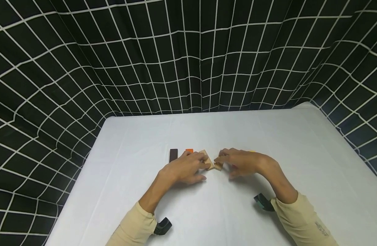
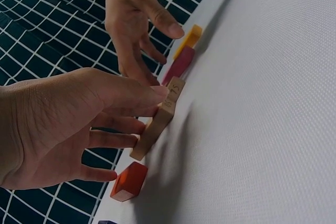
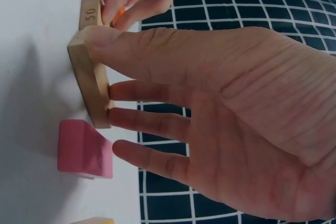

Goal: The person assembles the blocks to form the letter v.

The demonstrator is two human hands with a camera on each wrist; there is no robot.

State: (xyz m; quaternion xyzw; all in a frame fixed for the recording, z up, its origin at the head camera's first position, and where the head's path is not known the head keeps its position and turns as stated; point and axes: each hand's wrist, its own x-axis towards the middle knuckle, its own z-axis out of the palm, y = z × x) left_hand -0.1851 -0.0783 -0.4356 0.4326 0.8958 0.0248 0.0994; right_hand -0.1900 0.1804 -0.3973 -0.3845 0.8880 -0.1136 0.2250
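At the left on the white table (image 1: 213, 212) there is a dark brown block (image 1: 173, 155), and just beside it an orange block (image 2: 128, 179). Near these two is the left hand (image 1: 188, 167), which comes out of a beige sleeve (image 1: 134, 225). Its fingers are apart from each other and only slightly bent; some fingertips rest against the left wooden block (image 2: 149, 137). The little finger is at the orange block, but I cannot tell if it touches. In the middle of the table, the left wooden block and the right wooden block (image 3: 89, 85) lie at a slant to each other, with their nearer ends close together. The right wrist view shows the number 50 on the end of the left one. The right hand (image 1: 242, 162) has its fingers spread and almost straight, and two fingertips touch the side of the right wooden block. Whether either thumb touches wood, I cannot tell. Beside this hand is a pink block (image 3: 79, 148), and farther right a yellow block (image 2: 189, 40).
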